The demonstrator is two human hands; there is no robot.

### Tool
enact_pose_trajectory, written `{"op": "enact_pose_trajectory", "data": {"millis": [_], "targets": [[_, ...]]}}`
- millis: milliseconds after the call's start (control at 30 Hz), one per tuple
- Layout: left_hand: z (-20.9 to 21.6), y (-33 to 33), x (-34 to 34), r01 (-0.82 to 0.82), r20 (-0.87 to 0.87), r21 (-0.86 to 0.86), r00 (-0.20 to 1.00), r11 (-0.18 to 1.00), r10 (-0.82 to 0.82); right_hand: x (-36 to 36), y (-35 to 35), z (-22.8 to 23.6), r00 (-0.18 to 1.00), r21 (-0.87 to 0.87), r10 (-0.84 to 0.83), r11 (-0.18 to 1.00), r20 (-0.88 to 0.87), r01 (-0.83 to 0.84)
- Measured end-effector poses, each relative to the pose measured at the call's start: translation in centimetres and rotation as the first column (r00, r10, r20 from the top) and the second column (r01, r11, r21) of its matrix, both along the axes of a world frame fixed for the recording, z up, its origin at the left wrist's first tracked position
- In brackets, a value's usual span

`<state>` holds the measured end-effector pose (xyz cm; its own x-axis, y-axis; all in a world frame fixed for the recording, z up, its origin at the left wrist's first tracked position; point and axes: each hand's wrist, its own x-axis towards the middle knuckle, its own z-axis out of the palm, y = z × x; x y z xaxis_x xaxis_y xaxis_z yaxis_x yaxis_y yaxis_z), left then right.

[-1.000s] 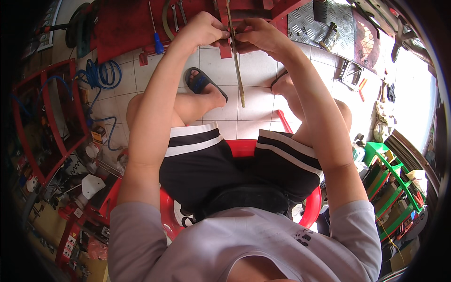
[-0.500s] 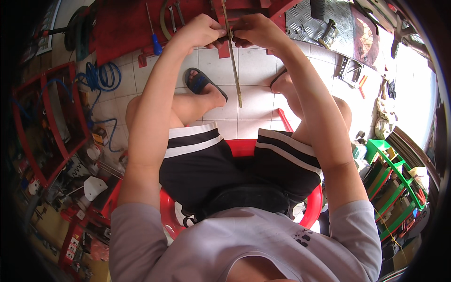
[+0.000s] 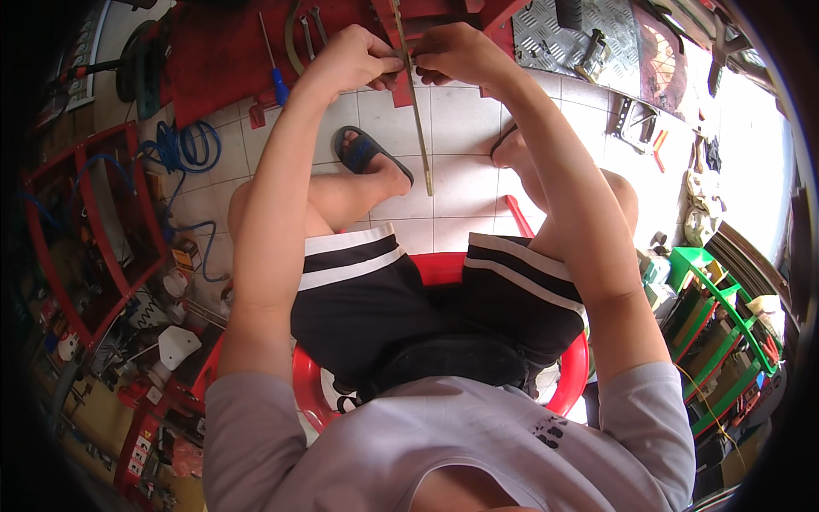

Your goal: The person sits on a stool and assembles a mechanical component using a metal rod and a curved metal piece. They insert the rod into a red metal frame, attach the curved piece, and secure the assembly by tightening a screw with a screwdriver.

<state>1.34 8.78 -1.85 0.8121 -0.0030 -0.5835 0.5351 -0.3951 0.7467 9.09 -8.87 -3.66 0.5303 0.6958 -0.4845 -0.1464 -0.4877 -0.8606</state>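
Tiled floor [image 3: 469, 175]: white squares; looped blue hose [image 3: 173, 152] leftmost.
Red desk [image 3: 215, 64]: blue-handled screwdriver [image 3: 280, 88].
Left hand [image 3: 354, 61]: fingers bunched; we can't tell on what.
Thin metal strip [image 3: 420, 128]: between our hands, lower end slightly further left than before; handling seemingly continues.
Right hand [image 3: 461, 55]: curled beside it, grip hidden.
Checker plate [image 3: 543, 38]: raised tread.

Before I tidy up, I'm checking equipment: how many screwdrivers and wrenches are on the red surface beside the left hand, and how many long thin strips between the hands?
Blue-handled screwdriver: 1
Wrenches: 2
Long thin strip: 1
Total: 4
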Motion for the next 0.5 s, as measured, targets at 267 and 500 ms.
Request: {"op": "enact_pose_trajectory", "data": {"millis": [267, 500], "targets": [[-0.77, 0.21, 0.05, -0.019, 0.014, -0.052, 1.0, 0.998, 0.019, 0.04, 0.07, -0.11, 1.0, 0.007, 0.008, 1.0, 0.008, -0.008], [-0.84, 0.31, 0.05, -0.012, 0.036, -0.016, 0.999, 1.0, 0.012, -0.02, 0.21, 0.26, 1.0, -0.02, 0.005, 1.0, 0.002, -0.005]]}}
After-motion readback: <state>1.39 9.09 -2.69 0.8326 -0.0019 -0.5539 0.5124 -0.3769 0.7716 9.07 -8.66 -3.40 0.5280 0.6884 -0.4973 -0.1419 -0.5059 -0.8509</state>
